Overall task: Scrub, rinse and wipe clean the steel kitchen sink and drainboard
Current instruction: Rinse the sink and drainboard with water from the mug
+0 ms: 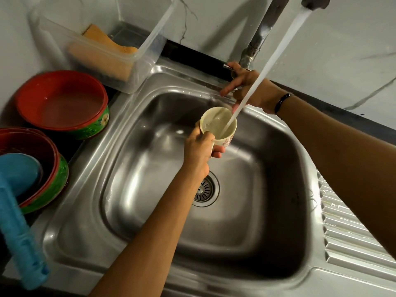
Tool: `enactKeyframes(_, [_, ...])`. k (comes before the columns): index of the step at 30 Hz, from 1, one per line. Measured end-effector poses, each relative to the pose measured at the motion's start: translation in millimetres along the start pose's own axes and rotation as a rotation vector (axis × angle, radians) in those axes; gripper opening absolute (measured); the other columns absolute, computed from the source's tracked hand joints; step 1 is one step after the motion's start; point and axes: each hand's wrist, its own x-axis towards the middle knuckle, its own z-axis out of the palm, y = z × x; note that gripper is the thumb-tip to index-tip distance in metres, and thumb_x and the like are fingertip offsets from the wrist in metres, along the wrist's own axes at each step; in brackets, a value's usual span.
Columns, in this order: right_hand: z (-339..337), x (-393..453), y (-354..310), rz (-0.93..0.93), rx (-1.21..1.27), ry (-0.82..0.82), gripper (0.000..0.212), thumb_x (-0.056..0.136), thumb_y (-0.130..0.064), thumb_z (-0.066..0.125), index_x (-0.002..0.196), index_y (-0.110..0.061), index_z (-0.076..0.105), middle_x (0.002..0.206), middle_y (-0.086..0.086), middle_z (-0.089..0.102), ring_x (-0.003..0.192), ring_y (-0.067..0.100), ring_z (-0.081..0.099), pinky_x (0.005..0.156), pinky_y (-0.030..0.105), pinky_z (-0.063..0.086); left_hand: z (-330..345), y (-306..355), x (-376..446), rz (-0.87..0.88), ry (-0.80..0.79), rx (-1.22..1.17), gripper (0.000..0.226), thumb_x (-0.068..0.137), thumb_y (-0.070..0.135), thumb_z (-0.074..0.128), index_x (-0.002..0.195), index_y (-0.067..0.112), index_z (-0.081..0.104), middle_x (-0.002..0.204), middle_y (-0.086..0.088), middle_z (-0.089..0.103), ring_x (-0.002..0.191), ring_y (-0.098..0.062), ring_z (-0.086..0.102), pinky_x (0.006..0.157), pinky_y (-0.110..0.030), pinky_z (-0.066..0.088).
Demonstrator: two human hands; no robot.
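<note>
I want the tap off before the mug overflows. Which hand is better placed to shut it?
The right hand: it already rests at the tap's base by the valve. The left hand grips the mug under the stream, so it is busy.

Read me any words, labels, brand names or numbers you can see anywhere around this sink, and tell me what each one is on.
No readable text anywhere in the view.
Cream mug, held in the left hand: reddish floral marks, no letters.
Two red bowls with green sides: a painted pattern, no words.
Clear plastic container, blue scoop, steel sink, black wristband: no label shows.
</note>
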Motion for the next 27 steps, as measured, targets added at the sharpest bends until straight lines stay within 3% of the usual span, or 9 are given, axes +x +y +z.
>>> enactKeyframes(6, [0, -1, -1, -0.014, -0.062, -0.021, 0.027, 0.084, 0.005, 0.059, 0.106, -0.007, 0.068, 0.155, 0.005, 0.019, 0.142, 0.026, 0.019, 0.111, 0.039, 0.032, 2, -3, -1, 0.027, 0.001, 0.018, 0.052, 0.088, 0.002, 0.042, 0.136, 0.021, 0.045, 0.089, -0.008, 0.063, 0.052, -0.015, 0.058, 0.044, -0.021, 0.047])
enactKeyframes(12, [-4, -2, -3, -0.029, -0.118, -0.032, 0.027, 0.083, 0.004, 0.061, 0.107, -0.006, 0.068, 0.155, 0.005, 0.020, 0.141, 0.025, 0.022, 0.109, 0.037, 0.032, -2, 0, 3, 0.033, 0.047, 0.052, 0.046, 0.088, 0.003, 0.044, 0.130, 0.021, 0.052, 0.079, -0.005, 0.061, 0.040, -0.005, 0.047, 0.038, -0.016, 0.034])
enactKeyframes(16, [-4, -2, -3, -0.034, -0.114, -0.039, 0.026, 0.083, 0.001, 0.063, 0.106, -0.010, 0.067, 0.148, 0.009, 0.035, 0.136, 0.028, 0.033, 0.110, 0.035, 0.029, -5, 15, 13, 0.045, 0.043, 0.179, 0.040, 0.090, 0.004, 0.044, 0.125, 0.018, 0.057, 0.071, -0.004, 0.057, 0.034, -0.002, 0.040, 0.034, -0.014, 0.029])
enactKeyframes(20, [-4, -3, -5, -0.008, -0.136, -0.043, 0.033, 0.080, 0.004, 0.064, 0.111, -0.008, 0.066, 0.150, 0.007, 0.031, 0.135, 0.029, 0.033, 0.111, 0.037, 0.028, -6, 33, 21, 0.026, 0.009, 0.285, 0.040, 0.085, -0.002, 0.044, 0.112, 0.022, 0.062, 0.063, -0.005, 0.051, 0.030, -0.005, 0.033, 0.033, -0.013, 0.025])
enactKeyframes(24, [-2, -6, -9, 0.028, -0.048, -0.042, 0.055, 0.085, 0.003, 0.059, 0.136, -0.005, 0.042, 0.141, 0.014, 0.045, 0.126, 0.034, 0.045, 0.098, 0.030, 0.039, 0, 35, 26, 0.018, 0.030, 0.375, 0.037, 0.080, -0.003, 0.047, 0.104, 0.015, 0.067, 0.061, -0.004, 0.046, 0.044, -0.010, 0.029, 0.041, -0.020, 0.025])
enactKeyframes(27, [-1, -4, -8, 0.027, -0.059, -0.029, 0.055, 0.086, 0.002, 0.058, 0.137, -0.004, 0.040, 0.140, 0.014, 0.045, 0.124, 0.033, 0.048, 0.093, 0.026, 0.040, 6, 33, 31, 0.018, 0.031, 0.427, 0.030, 0.077, -0.003, 0.050, 0.092, 0.014, 0.068, 0.068, -0.002, 0.053, 0.063, -0.014, 0.044, 0.057, -0.025, 0.036])
